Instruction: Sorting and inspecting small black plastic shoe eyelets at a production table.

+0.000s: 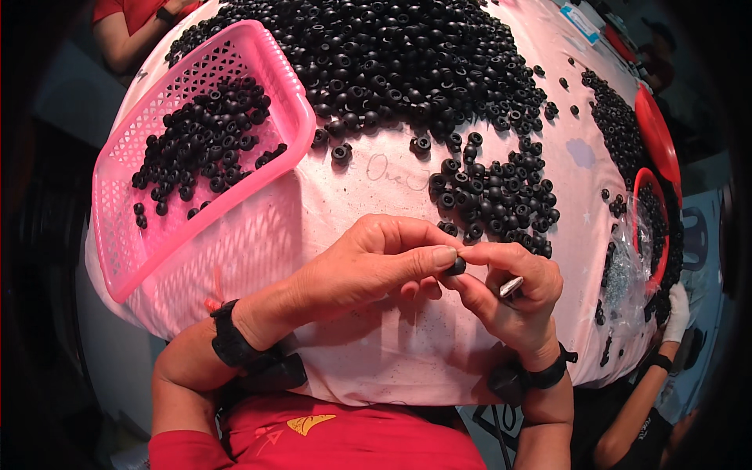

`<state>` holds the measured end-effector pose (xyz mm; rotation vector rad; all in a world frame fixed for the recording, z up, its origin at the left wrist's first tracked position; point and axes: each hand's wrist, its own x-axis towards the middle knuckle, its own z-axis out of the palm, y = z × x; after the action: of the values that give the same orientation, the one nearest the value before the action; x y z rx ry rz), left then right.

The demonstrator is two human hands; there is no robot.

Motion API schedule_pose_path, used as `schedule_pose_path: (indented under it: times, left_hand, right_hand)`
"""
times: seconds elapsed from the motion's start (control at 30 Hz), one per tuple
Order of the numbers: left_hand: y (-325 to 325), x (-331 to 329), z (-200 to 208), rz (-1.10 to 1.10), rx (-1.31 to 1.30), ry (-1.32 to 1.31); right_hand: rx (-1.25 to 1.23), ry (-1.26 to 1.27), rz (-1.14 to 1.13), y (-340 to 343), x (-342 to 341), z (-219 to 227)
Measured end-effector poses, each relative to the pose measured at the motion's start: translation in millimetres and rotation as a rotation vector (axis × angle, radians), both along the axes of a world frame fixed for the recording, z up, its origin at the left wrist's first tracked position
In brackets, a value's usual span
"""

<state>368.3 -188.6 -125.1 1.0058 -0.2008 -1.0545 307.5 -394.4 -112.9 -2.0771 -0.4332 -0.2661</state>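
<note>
Near the front of the table, my two hands meet over one small black rounded part (456,267). My left hand (364,262) is closed, pinching the part between thumb and forefinger. From the other side, the thumb and forefinger of my right hand (517,286) close on the same part. A small flat silvery metal tool (511,287) juts from the curled fingers of my right hand; its kind is too hidden to make out. Just beyond my hands lies a loose group of black hollow round parts (497,192).
A pink plastic basket (294,102) with more black parts stands at the left. A large heap of them (399,66) covers the far table. At the right are red trays (658,133), a clear plastic bag (623,270) and a co-worker's gloved hand (677,313). Another person's arm (129,39) shows far left.
</note>
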Motion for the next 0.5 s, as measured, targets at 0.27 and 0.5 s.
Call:
schedule_pose_path:
  times: [0.27, 0.5]
  left_hand:
    - [0.5, -2.4, -3.8, 0.030, -0.126, 0.117]
    - [-0.7, -3.9, -3.5, 0.087, -0.089, 0.130]
  right_hand:
    - [-0.034, -0.117, -0.021, 3.0, 0.4, -2.6]
    - [-0.280, -0.317, 0.022, -3.0, -0.7, -1.1]
